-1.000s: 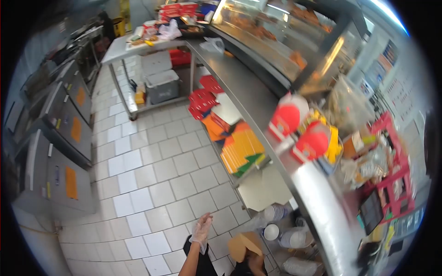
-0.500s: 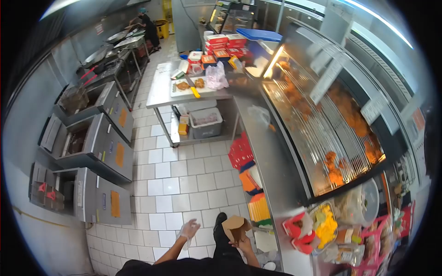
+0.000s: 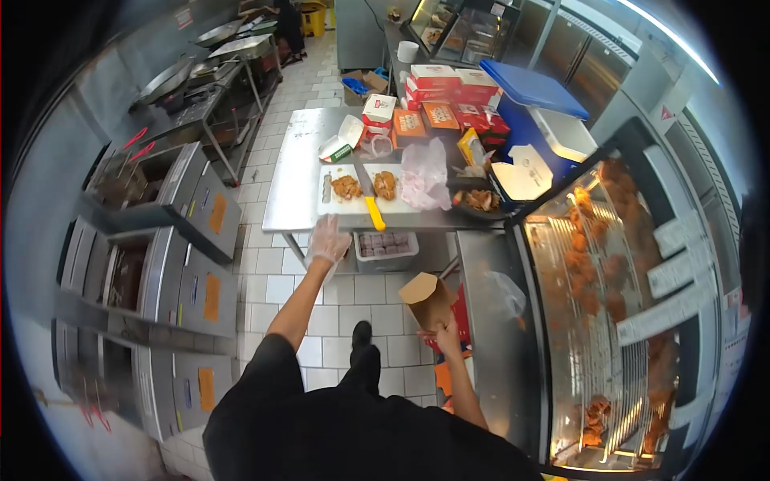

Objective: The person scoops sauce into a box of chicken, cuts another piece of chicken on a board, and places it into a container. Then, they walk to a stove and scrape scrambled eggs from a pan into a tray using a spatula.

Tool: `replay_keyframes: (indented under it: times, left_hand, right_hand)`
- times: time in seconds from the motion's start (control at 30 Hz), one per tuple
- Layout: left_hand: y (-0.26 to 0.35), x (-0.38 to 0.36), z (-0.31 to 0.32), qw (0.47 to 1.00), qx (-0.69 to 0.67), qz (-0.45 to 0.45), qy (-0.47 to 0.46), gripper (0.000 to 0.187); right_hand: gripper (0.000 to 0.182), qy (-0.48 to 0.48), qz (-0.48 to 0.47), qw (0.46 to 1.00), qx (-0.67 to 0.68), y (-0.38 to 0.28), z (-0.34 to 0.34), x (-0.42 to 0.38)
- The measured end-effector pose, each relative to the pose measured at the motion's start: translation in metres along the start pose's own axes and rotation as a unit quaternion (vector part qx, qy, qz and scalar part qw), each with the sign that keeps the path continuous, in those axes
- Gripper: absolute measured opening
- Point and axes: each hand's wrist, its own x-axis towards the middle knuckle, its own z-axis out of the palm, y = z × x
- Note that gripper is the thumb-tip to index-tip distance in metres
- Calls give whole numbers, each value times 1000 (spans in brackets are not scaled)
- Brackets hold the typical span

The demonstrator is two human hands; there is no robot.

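1. Grip: our right hand [image 3: 446, 330] is closed around the lower part of an open brown paper box [image 3: 425, 298], held upright with its flaps up. Our left hand [image 3: 327, 240], in a thin clear glove, holds nothing, fingers loosely spread, raised toward the steel prep table [image 3: 287, 192].
2. Position: the box is in the air at our right side, above the tiled floor [image 3: 281, 284], between the prep table's front edge and the glass warming case [image 3: 618, 280]. As far as we can see, it looks empty.
3. On the table: a white cutting board [image 3: 345, 207] with fried chicken pieces [image 3: 346, 187], a yellow-handled knife [image 3: 369, 200] lying across it, a crumpled plastic bag [image 3: 423, 172] beside it, and stacked red-and-white boxes [image 3: 437, 84] behind.
4. Step, as we judge it: carrying the empty box up to the board, free hand leading.
5. Next move likely calls for closing the gap, keeping the box mouth level and open, and the gloved hand going to the chicken while staying clear of the knife blade.
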Motion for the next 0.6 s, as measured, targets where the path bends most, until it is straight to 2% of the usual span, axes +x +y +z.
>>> replay_keyframes:
  times: [0.07, 0.17, 0.2, 0.23, 0.27, 0.3, 0.33, 0.4, 0.43, 0.53, 0.6]
  left_hand:
    - [-17, 76, 19, 999, 26, 39, 3, 69]
    - [-38, 161, 57, 978, 98, 174, 63, 70]
    - [-43, 176, 64, 980, 91, 171, 49, 70]
    - [-50, 187, 72, 980, 70, 184, 1, 71]
    - [-49, 195, 69, 978, 49, 199, -47, 71]
    - [-47, 201, 69, 973, 38, 221, -49, 62]
    - [-47, 210, 74, 973, 32, 221, -64, 62]
    - [-56, 207, 86, 952, 35, 280, -118, 48]
    - [-56, 208, 86, 951, 10, 297, -80, 36]
    - [-54, 214, 83, 946, -35, 307, -94, 31]
    - [-56, 217, 91, 942, -7, 315, -113, 29]
  right_hand:
    - [44, 17, 30, 999, 28, -49, 21, 36]
    - [44, 44, 45, 998, 7, -72, 40, 83]
    - [44, 46, 50, 998, 5, -81, 48, 92]
    - [44, 49, 55, 997, 3, -88, 54, 101]
    - [44, 46, -20, 995, -86, -95, 58, 109]
    - [45, 44, -49, 989, -132, -98, 60, 121]
    - [45, 44, -79, 980, -177, -101, 60, 133]
    - [43, 60, 23, 995, -76, -104, 72, 151]
    - [43, 71, 80, 994, -13, -116, 80, 157]
    - [43, 84, 79, 993, -29, -125, 95, 184]
    - [45, 94, 74, 992, -31, -135, 109, 201]
